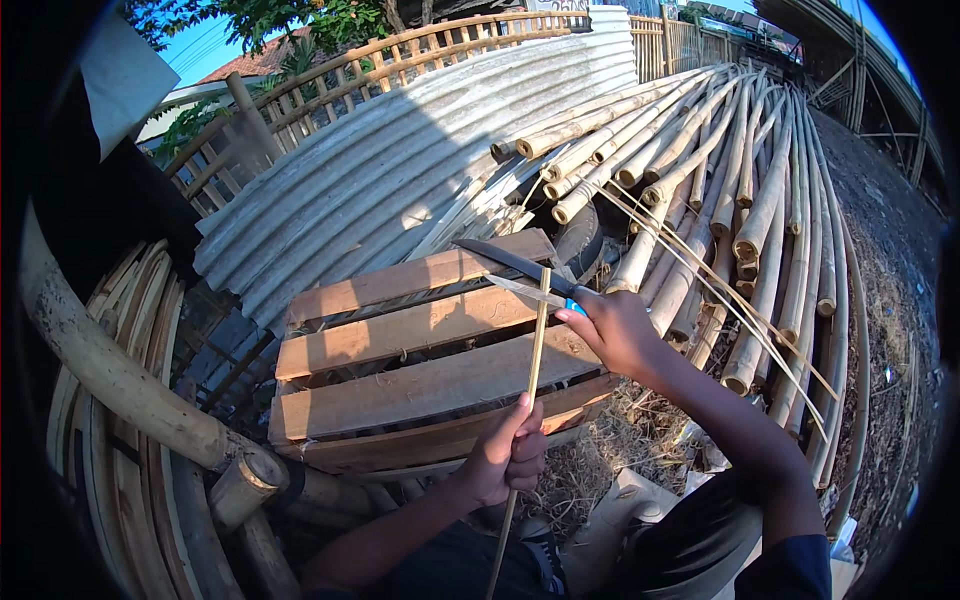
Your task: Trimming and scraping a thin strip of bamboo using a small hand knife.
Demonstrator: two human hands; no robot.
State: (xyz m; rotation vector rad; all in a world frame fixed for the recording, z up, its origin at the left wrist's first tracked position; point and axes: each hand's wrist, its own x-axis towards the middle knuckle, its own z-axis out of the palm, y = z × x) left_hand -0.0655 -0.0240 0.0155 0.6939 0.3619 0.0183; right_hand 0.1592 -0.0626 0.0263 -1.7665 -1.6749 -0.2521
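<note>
My left hand (512, 455) is closed around a thin bamboo strip (537, 350), which stands nearly upright in front of me. In my right hand (622, 330) is a knife (520, 290) with a blue handle, its bright blade pointing left and crossing near the strip's top end. Whether the edge touches the strip, I cannot tell. Behind that blade lies a longer, dark curved blade (500, 257), over the far part of a slatted wooden crate (430, 390); its handle end is hidden by my right hand.
Long bamboo poles (770, 230) lie piled ahead and to the right, with loose thin strips (740, 300) across them. Corrugated sheets (350, 195) lean against a bamboo fence (440, 45). At left are a thick bamboo rail (120, 365) and split lengths (150, 500). A tire (580, 245) sits behind the crate.
</note>
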